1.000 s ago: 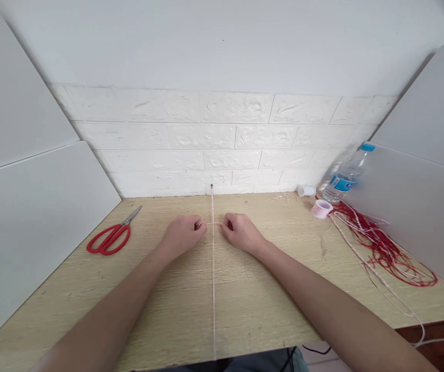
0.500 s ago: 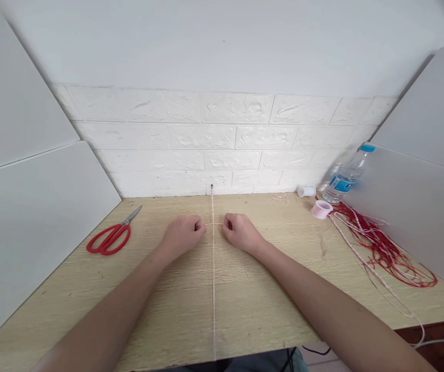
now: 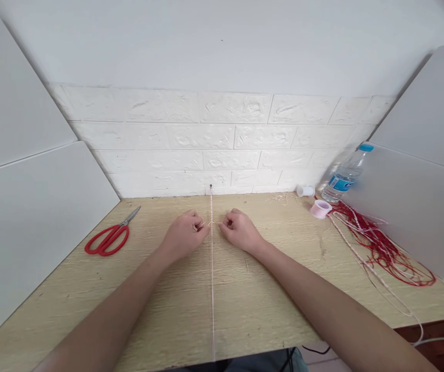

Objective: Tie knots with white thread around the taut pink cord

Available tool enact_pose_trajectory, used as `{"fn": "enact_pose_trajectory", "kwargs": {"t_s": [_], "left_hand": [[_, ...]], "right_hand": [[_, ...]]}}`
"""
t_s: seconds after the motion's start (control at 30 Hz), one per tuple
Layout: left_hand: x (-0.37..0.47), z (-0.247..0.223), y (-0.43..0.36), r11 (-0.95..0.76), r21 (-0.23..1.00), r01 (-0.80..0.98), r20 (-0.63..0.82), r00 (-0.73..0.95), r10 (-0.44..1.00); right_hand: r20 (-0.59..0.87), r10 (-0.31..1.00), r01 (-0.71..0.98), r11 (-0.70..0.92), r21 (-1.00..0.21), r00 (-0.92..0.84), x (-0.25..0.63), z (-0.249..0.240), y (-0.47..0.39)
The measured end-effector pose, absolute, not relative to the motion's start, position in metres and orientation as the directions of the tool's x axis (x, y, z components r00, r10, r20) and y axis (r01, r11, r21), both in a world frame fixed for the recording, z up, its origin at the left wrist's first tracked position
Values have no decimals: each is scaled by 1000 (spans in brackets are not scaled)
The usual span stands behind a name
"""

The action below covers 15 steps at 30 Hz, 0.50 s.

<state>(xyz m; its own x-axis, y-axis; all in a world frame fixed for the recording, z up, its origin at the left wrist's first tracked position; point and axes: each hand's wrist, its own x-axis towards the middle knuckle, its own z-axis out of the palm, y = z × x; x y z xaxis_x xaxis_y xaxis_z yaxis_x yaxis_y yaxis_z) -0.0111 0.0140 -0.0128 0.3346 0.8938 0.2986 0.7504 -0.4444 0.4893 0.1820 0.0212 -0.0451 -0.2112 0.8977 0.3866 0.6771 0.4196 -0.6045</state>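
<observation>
A pale pink cord [image 3: 212, 289] runs taut from a small dark hook [image 3: 211, 186] at the wall's base down to the table's front edge. Its upper part near the hook looks thicker and braided. My left hand [image 3: 185, 231], just left of the cord, is closed in a pinch on a thin cream thread [image 3: 216, 222]. On the other side, my right hand [image 3: 239, 229] pinches the same thread, which crosses the cord between the two hands. Both hands rest low over the tabletop. How the thread wraps the cord is too fine to tell.
Red-handled scissors [image 3: 111, 235] lie at the left. To the right are a pink spool [image 3: 320, 208], a white spool [image 3: 305, 191], a water bottle [image 3: 346, 175] and a tangle of red cords [image 3: 384, 248]. White panels [image 3: 40, 222] flank the wooden table [image 3: 160, 320].
My left thumb has moved right, up to the cord, and the fingers of both hands have loosened from tight fists into pinches. The view has shifted slightly.
</observation>
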Motion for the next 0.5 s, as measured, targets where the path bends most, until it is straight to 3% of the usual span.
{"fn": "enact_pose_trajectory", "kwargs": {"t_s": [0.33,0.5], "left_hand": [[-2,-5,-2,-515,579,631,150,539,829],[6,1,-19,-590,558,584,129,641,757]], "right_hand": [[221,947,549,315,-774,-231,183,-41,19],[189,955,467,278,-840,-228,184,-44,21]]}}
